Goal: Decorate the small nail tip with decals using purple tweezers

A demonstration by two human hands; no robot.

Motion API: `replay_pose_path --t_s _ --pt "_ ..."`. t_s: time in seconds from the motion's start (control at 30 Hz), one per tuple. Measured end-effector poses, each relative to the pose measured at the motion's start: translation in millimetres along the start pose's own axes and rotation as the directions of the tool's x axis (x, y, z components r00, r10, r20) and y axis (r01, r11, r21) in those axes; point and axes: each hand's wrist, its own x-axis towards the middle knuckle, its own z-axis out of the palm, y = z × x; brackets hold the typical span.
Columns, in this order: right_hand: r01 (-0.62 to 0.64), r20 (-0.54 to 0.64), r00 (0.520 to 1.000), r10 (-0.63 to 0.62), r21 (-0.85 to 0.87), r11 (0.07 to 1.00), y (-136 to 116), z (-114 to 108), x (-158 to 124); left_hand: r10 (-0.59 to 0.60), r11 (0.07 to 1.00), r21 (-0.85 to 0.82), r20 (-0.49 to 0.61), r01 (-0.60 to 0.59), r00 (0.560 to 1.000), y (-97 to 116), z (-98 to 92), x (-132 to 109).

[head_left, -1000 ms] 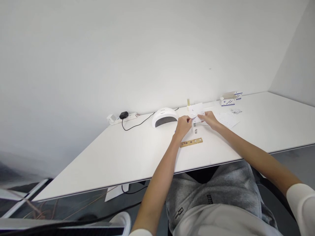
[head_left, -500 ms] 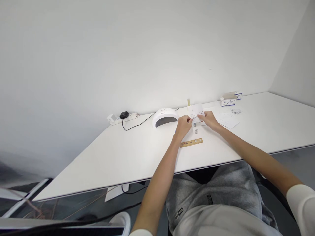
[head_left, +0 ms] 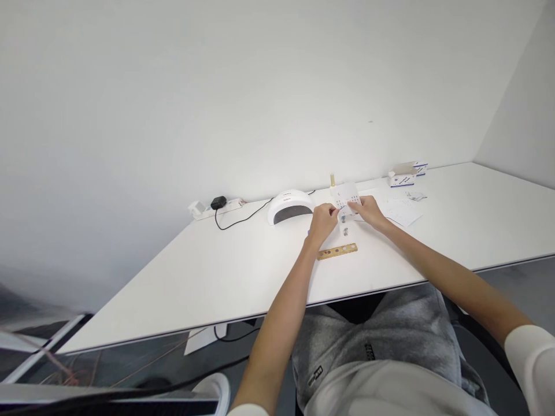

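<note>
— Behind everything, a pale wall [head_left: 277, 86]; in front, a broad white desk [head_left: 217, 283]?
— Yes, with a white domed device [head_left: 290, 199] toward the back and a yellowish holed strip [head_left: 337, 252] nearer the front edge.
— And the right hand [head_left: 368, 210]?
— Closed on a white printed card [head_left: 347, 190], over the desk, right of the domed device, beyond the strip.
— Left hand [head_left: 323, 221]?
— Fingertips pinched around a thin stick-like thing [head_left: 341, 208] at the card's left side; too small to identify.

Glossy, plastic-looking curves on the lamp [head_left: 284, 200], a smooth desk [head_left: 217, 277] below, thin papery sheet [head_left: 347, 191], cardboard box [head_left: 402, 181], and soft, matt cloth for the clothing [head_left: 411, 323]!
</note>
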Motion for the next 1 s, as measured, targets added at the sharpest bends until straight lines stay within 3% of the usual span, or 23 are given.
replay_pose_path --t_s 0.27,0.47,0.57,0.67,0.77,0.8,0.87,0.93,1.0 --pt "-0.056 -0.002 0.998 0.056 -0.016 0.998 2 -13 8 -0.111 0.984 -0.144 -0.028 0.106 0.993 2 -8.0 3" --pt "-0.114 -0.041 0.993 0.107 -0.393 0.912 17 -29 13 -0.131 0.978 -0.171 -0.037 0.123 0.991 2 -10.3 4" --pt "-0.077 -0.052 0.997 0.057 -0.588 0.805 23 -31 13 -0.116 0.980 -0.169 -0.046 0.106 0.992 2 -9.8 3" --pt "-0.010 -0.067 0.997 -0.048 -0.677 0.736 21 -31 14 -0.120 0.979 -0.172 -0.067 0.107 0.991 2 -10.8 4" --pt "0.084 0.115 0.993 -0.022 -0.564 0.821 12 -31 14 -0.136 0.975 -0.189 -0.090 0.117 0.987 2 -12.4 4" --pt "0.095 0.242 0.970 0.027 -0.478 0.873 8 -31 12 -0.136 0.975 -0.192 -0.102 0.115 0.985 2 -12.7 5" --pt "0.057 0.479 0.871 0.107 -0.315 0.947 -1 -30 7 -0.132 0.975 -0.194 -0.127 0.106 0.983 0 -12.9 5" --pt "0.009 0.588 0.798 0.130 -0.227 0.974 -7 -26 1 -0.131 0.977 -0.189 -0.144 0.102 0.981 -2 -12.4 6" --pt "0.004 0.618 0.776 0.126 -0.205 0.979 -11 -21 -5 -0.131 0.977 -0.184 -0.144 0.104 0.981 -4 -11.3 7"
